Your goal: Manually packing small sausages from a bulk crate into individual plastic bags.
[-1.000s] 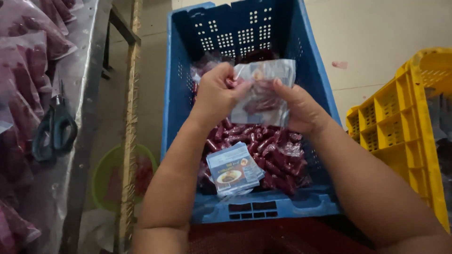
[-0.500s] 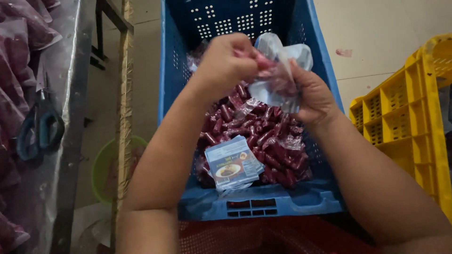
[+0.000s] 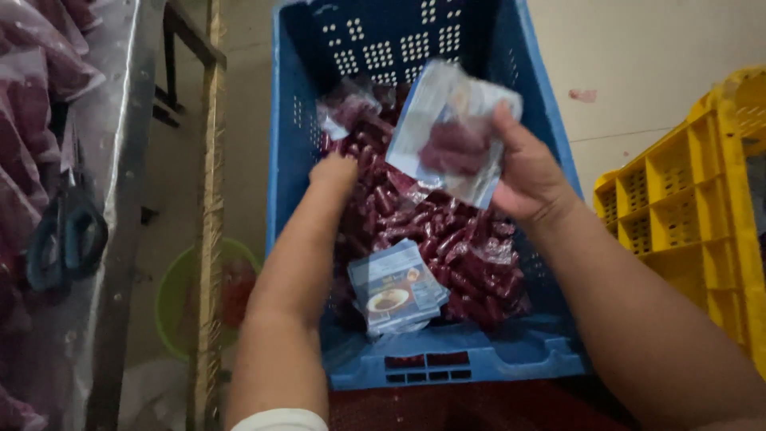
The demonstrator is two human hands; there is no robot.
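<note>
- A person's right hand (image 3: 531, 172) holds a clear plastic pouch (image 3: 455, 132) above a blue crate (image 3: 550, 112), fingers closed around the pouch's right edge and thumb pressed across its near face; a dark red lump shows through the film.
- The pouch sits tilted, its long axis running from near left up to far right, its open-looking top pointing toward the far wall of the crate.
- The left hand (image 3: 333, 174) reaches down into the crate, fingers curled into a heap of dark red sausages (image 3: 431, 231); whether it grips any cannot be told, since the fingertips are buried in the heap.
- The heap lies directly below and to the near side of the pouch, so the left hand is the nearer one to the sausages, while the pouch hangs just to its right and higher.
- A small printed label packet (image 3: 396, 295) lies flat on the heap at the near end of the crate, between the two forearms and apart from both hands.
- At far left, blue-handled scissors (image 3: 68, 239) rest on a worktop (image 3: 120, 160) covered in clear sheeting, beside filled bags of red product (image 3: 32, 104).
- A green bucket (image 3: 179, 287) stands on the floor under the worktop; a yellow crate (image 3: 686, 207) stands at right.
</note>
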